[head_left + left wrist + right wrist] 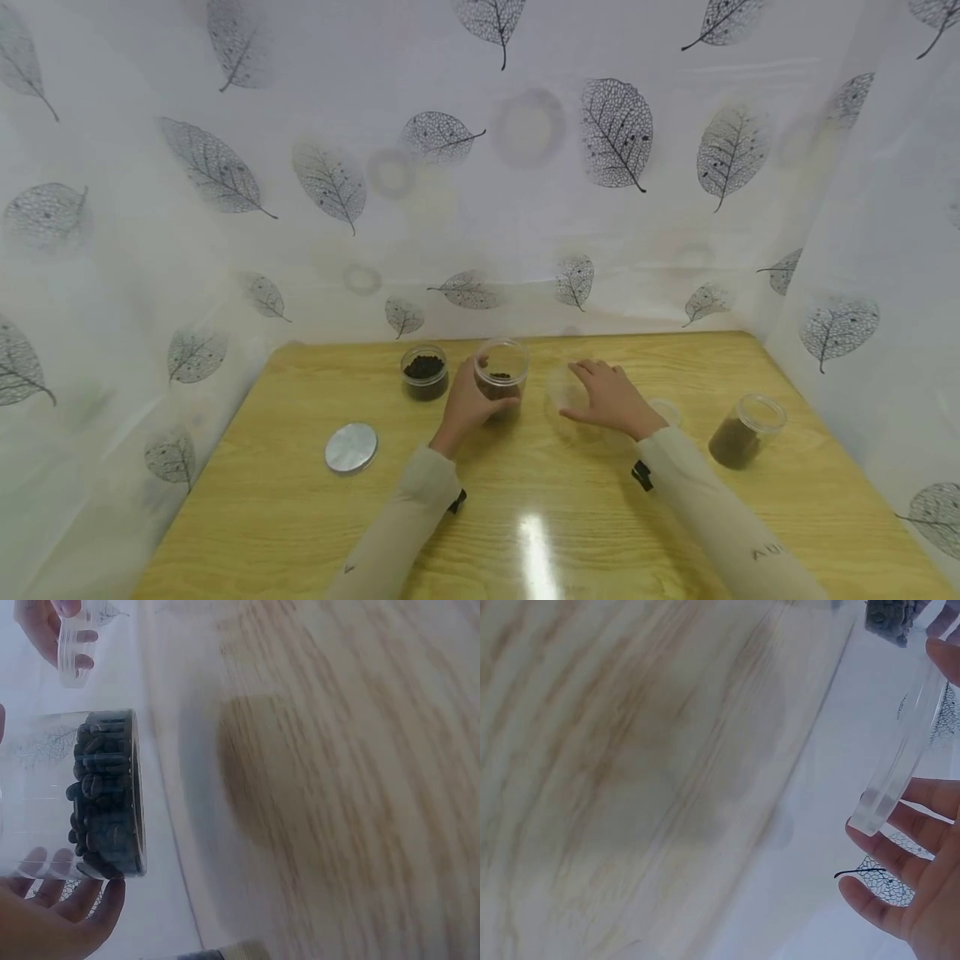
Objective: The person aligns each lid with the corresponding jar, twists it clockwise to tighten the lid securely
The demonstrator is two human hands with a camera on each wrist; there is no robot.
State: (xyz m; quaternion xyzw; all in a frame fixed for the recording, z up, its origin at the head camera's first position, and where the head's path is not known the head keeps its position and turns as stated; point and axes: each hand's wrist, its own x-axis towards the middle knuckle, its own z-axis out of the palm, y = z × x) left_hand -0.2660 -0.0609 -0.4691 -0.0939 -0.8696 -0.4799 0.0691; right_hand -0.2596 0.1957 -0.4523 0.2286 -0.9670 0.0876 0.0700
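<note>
My left hand [468, 404] grips a clear jar [502, 358], its fingers curled round the side. Dark coffee beans [105, 795] fill the bottom of that jar, and in the left wrist view its base is off the table. To the right, my right hand [611, 400] holds a clear round lid [900, 765] by its rim, raised above the table and tilted. In the right wrist view the fingers curve round the lid's edge. Lid and jar are apart, the jar's mouth uncovered.
Left of the held jar stands a short jar of dark beans [424, 385]. A silver lid [352, 447] lies nearer on the wooden table [495, 550]. On the right is a jar with brown contents [738, 440]. Another clear round piece [665, 411] sits partly behind my right wrist.
</note>
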